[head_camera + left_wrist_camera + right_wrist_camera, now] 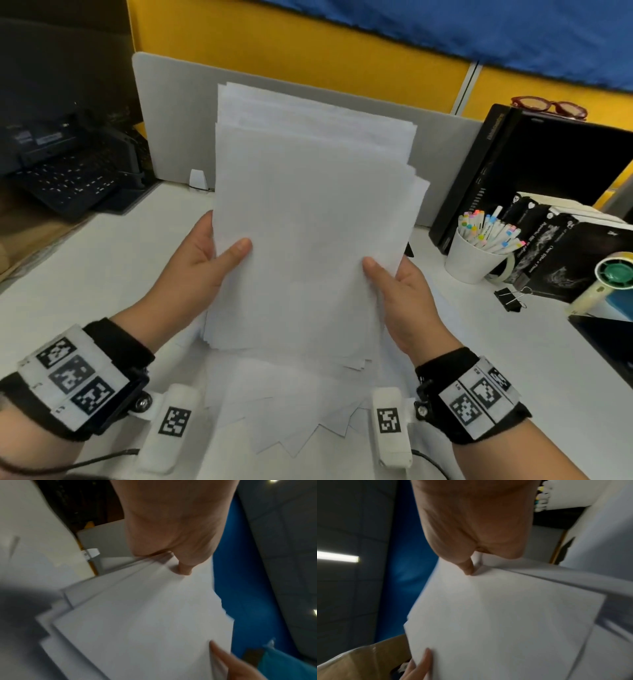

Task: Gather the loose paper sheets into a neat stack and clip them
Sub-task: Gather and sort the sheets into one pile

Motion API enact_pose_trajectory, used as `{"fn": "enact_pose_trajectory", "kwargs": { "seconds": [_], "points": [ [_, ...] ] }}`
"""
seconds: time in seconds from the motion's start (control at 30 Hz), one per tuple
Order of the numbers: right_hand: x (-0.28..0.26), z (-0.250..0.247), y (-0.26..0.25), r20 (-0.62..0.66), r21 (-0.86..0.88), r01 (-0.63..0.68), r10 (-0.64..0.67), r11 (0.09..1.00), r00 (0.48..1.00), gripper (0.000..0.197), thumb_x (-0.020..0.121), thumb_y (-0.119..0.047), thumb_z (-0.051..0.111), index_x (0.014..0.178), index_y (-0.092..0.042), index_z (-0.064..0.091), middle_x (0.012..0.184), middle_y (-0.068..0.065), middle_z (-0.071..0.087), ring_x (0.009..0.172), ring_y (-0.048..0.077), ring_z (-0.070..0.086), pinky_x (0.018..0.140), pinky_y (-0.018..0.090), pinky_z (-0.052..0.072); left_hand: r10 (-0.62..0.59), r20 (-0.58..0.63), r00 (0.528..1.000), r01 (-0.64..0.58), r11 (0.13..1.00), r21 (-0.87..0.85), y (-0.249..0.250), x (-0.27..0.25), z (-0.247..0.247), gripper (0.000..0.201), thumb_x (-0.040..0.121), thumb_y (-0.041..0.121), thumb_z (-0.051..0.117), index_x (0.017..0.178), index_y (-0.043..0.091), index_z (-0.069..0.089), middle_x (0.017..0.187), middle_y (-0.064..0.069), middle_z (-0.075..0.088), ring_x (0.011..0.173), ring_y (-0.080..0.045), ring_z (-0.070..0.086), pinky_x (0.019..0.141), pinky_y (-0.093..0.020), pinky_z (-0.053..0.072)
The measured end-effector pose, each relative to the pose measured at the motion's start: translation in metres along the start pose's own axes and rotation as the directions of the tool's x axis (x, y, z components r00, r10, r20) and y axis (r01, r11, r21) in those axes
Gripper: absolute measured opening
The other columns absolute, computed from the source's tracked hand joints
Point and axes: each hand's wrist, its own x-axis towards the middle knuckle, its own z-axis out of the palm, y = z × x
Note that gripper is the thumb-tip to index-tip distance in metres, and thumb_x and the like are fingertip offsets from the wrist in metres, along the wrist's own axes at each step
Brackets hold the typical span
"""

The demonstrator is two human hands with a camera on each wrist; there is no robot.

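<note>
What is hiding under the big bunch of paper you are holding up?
Under the held stack of paper, more loose sheets lie fanned out on the white desk. Whatever lies behind the stack is covered; both hands' fingers are hidden there too.

A white cup (471, 260) of coloured-cap markers (489, 229) stands on the white bench (102, 274). Right of the cup lie black books (561, 246); behind it a black box (534, 164) carries red glasses (548, 107). Far left of the cup sits a dark keyboard (72, 185).
</note>
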Motion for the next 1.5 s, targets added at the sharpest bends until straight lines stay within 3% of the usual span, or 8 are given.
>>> {"fn": "enact_pose_trajectory", "kwargs": {
  "seconds": [0.17,0.3,0.47,0.67,0.9,1.03,1.27,1.5],
  "points": [
    [-0.011,0.017,-0.020,-0.014,0.000,0.270,-0.270,0.963,0.963,0.032,0.106,-0.016,0.045,0.135,-0.026,0.054,0.131,-0.009,0.067,0.125,0.010,0.060,0.106,0.033,0.047,0.192,-0.022,0.981,-0.186,0.969,0.160,0.016,-0.008,0.010,0.051,0.102,0.013,0.052,0.147,0.034,0.037,0.135,0.028,0.059,0.127,0.004,0.056,0.101,-0.014,0.048],
    [-0.010,0.016,-0.019,0.057,-0.071,0.287,-0.283,0.955,0.957,0.045,0.099,-0.016,0.059,0.134,-0.040,0.043,0.125,-0.022,0.064,0.118,-0.002,0.061,0.093,0.016,0.051,0.206,-0.058,0.977,-0.194,0.967,0.168,0.019,-0.006,0.006,0.062,0.101,0.016,0.059,0.149,0.039,0.027,0.142,0.024,0.053,0.131,0.003,0.052,0.106,-0.020,0.045],
    [-0.009,0.016,-0.006,0.119,-0.200,0.092,-0.069,0.975,0.990,0.051,0.096,-0.014,0.064,0.131,-0.042,0.040,0.121,-0.020,0.063,0.110,-0.001,0.063,0.090,0.020,0.054,0.012,-0.044,0.999,-0.004,0.986,0.168,0.007,-0.001,0.002,0.051,0.100,0.025,0.059,0.140,0.036,0.029,0.131,0.026,0.054,0.112,0.018,0.057,0.089,-0.008,0.050],
    [-0.009,0.017,-0.009,-0.032,-0.118,0.107,-0.111,0.987,0.993,0.040,0.094,-0.023,0.068,0.131,-0.029,0.055,0.117,-0.012,0.071,0.103,0.003,0.069,0.084,0.023,0.057,-0.016,-0.112,0.994,0.017,1.000,0.008,0.013,-0.004,0.006,0.031,0.105,0.023,0.049,0.136,0.026,0.051,0.132,0.011,0.067,0.119,-0.003,0.065,0.096,-0.022,0.053],
    [-0.001,0.002,0.020,0.152,-0.333,-0.243,0.306,0.911,0.940,0.062,0.081,-0.016,0.077,0.136,-0.024,0.051,0.124,-0.002,0.069,0.113,0.021,0.067,0.101,0.045,0.053,-0.305,0.041,0.951,0.288,0.929,0.232,-0.014,-0.006,-0.004,0.035,0.099,0.018,0.064,0.133,0.025,0.060,0.122,0.010,0.073,0.111,-0.007,0.070,0.099,-0.030,0.053],
    [0.004,-0.003,0.021,0.061,-0.404,-0.269,0.320,0.874,0.946,0.043,0.093,-0.028,0.069,0.130,-0.022,0.046,0.115,0.003,0.067,0.098,0.019,0.068,0.077,0.031,0.057,-0.429,-0.016,0.903,0.410,0.851,0.330,-0.027,-0.003,-0.016,0.026,0.099,0.018,0.063,0.125,0.019,0.065,0.119,0.002,0.074,0.107,-0.020,0.072,0.099,-0.042,0.054],
    [0.035,-0.062,0.039,-0.342,-0.697,-0.450,0.293,0.558,0.893,0.068,0.080,-0.043,0.076,0.135,-0.021,0.043,0.141,0.011,0.046,0.129,0.033,0.046,0.107,0.047,0.043,-0.594,-0.156,0.789,0.575,0.626,0.526,-0.050,0.002,-0.028,0.025,0.093,0.015,0.065,0.114,0.003,0.061,0.113,-0.017,0.068,0.100,-0.037,0.066,0.083,-0.038,0.051],
    [0.037,-0.082,0.038,-0.287,-0.837,-0.443,0.433,0.321,0.855,0.110,0.055,-0.053,0.091,0.144,-0.016,0.037,0.147,0.009,0.044,0.133,0.032,0.045,0.107,0.048,0.045,-0.605,-0.188,0.774,0.607,0.622,0.494,-0.056,0.003,-0.022,0.019,0.095,0.012,0.063,0.112,0.005,0.058,0.109,-0.013,0.066,0.095,-0.033,0.065,0.073,-0.034,0.049]
  ]
}}
